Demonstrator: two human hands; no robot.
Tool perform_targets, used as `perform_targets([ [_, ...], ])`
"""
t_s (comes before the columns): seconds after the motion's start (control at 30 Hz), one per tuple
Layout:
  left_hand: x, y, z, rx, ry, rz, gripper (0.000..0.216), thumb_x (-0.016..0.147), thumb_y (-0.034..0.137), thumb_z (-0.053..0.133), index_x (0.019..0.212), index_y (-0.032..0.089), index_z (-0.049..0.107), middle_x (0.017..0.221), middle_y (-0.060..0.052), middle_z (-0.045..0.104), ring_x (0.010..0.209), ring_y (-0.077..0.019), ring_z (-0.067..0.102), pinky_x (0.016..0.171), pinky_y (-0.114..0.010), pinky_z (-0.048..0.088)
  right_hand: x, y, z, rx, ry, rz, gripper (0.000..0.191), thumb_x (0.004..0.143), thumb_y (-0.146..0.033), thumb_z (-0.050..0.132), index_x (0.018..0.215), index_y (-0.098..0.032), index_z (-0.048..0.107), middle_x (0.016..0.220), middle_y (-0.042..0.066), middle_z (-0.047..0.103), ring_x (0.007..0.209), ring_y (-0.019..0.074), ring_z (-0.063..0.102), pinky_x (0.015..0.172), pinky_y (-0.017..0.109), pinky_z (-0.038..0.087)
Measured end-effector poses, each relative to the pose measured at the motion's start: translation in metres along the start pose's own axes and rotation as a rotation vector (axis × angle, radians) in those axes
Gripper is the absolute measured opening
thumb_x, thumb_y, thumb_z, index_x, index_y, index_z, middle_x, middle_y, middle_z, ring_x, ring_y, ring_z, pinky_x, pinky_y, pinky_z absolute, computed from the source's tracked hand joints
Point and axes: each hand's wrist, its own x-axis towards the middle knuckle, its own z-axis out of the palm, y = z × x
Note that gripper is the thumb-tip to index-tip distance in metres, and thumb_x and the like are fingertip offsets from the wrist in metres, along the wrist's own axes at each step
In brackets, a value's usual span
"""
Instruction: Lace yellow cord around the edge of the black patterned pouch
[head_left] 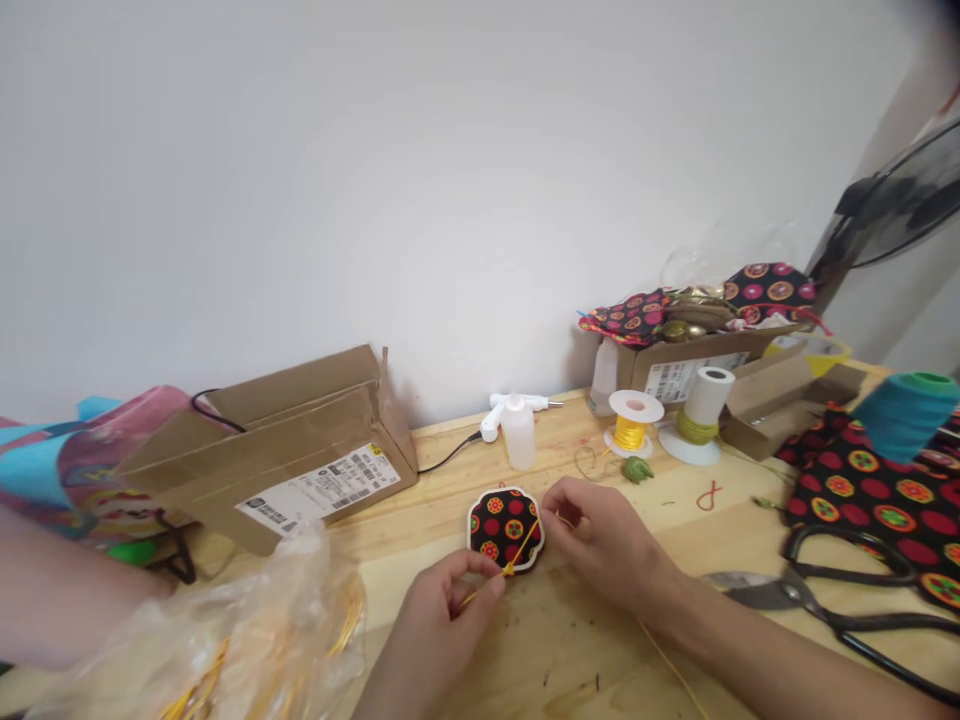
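A black fabric-covered piece [495,522] with red and orange flowers and a scalloped white rim lies on the wooden table in front of me. Thin yellow cord [524,545] crosses its right part and meets in a small knot at the lower edge. My left hand [455,612] pinches the cord beside that knot, thumb and forefinger closed. At the piece's right edge, my right hand [592,535] has its fingertips pressed together on the cord. A length of it trails beneath my right forearm toward the front edge.
Black-handled scissors [795,590] lie at right near patterned fabric [832,480] and a teal thread cone [905,412]. Behind stand a yellow cord spool [628,436], a glue bottle [518,435] and a glue gun [495,415]. Left are a cardboard box [300,440], a plastic bag [262,620] and another person's arm [60,590].
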Motion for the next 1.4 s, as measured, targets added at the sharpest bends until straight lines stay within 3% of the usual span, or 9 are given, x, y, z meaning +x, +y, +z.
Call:
perform_targets([
  [0.17,0.0003,0.0015,0.0011,-0.065,0.02,-0.064,0.035,0.062,0.045,0.055,0.072,0.012,0.06,0.041,0.008,0.033,0.04,-0.0062,0.022,0.04,-0.019,0.014,0.0012,0.0018,-0.0011,0.022,-0.014,0.042,0.01,0.075,-0.02,0.045,0.068,-0.018,0.053,0.054,-0.002,0.054,0.048,0.01,0.045,0.044,0.02,0.033],
  [0.27,0.0013,0.0006,0.0023,-0.119,0.021,-0.1,0.03,0.059,0.041,0.059,0.07,0.013,0.063,0.044,0.006,0.044,0.041,-0.0068,0.03,0.041,-0.018,0.02,0.0003,-0.0007,-0.002,0.049,-0.021,0.02,0.008,0.074,-0.019,0.047,0.073,-0.018,0.054,0.058,-0.002,0.056,0.048,0.0092,0.045,0.046,0.02,0.035],
  [0.43,0.004,-0.001,0.002,-0.103,-0.01,-0.054,0.029,0.064,0.038,0.057,0.074,0.012,0.066,0.059,-0.001,0.061,0.05,-0.0103,0.044,0.047,-0.019,0.028,-0.0039,-0.006,-0.0011,0.039,-0.184,-0.262,0.028,0.067,-0.025,0.061,0.094,-0.019,0.056,0.085,0.002,0.059,0.068,0.0121,0.053,0.06,0.021,0.04],
  [0.57,0.0036,-0.0034,0.0005,-0.048,-0.019,-0.041,0.033,0.068,0.039,0.053,0.08,0.011,0.066,0.06,-0.002,0.062,0.05,-0.0111,0.044,0.046,-0.02,0.028,-0.0048,-0.0038,0.0018,-0.083,-0.223,-0.346,0.013,0.075,-0.026,0.054,0.084,-0.022,0.064,0.077,0.0,0.058,0.067,0.0107,0.053,0.057,0.019,0.038],
  [0.87,0.0036,-0.0026,0.0006,-0.057,-0.04,-0.03,0.031,0.068,0.041,0.053,0.072,0.012,0.063,0.062,-0.002,0.062,0.056,-0.0147,0.05,0.051,-0.022,0.035,-0.0055,-0.0034,0.0006,-0.122,-0.119,-0.37,0.016,0.079,-0.022,0.049,0.074,-0.021,0.064,0.07,-0.001,0.057,0.064,0.0088,0.052,0.054,0.017,0.035],
  [1.2,0.0043,-0.0029,0.0006,0.01,0.072,-0.027,0.024,0.064,0.036,0.054,0.061,0.012,0.06,0.047,0.004,0.045,0.045,-0.0086,0.035,0.043,-0.019,0.022,-0.0048,-0.0025,0.0059,-0.092,-0.046,-0.332,0.016,0.081,-0.021,0.044,0.076,-0.019,0.059,0.073,0.0,0.054,0.066,0.0099,0.05,0.057,0.018,0.037],
  [1.4,0.0045,-0.0035,0.0013,-0.057,0.064,-0.033,0.028,0.064,0.041,0.054,0.068,0.013,0.06,0.049,0.003,0.05,0.044,-0.009,0.038,0.044,-0.019,0.023,-0.0047,-0.0039,0.0036,-0.093,-0.049,-0.286,0.013,0.079,-0.022,0.049,0.074,-0.02,0.061,0.073,-0.001,0.055,0.064,0.0093,0.051,0.055,0.018,0.036],
])
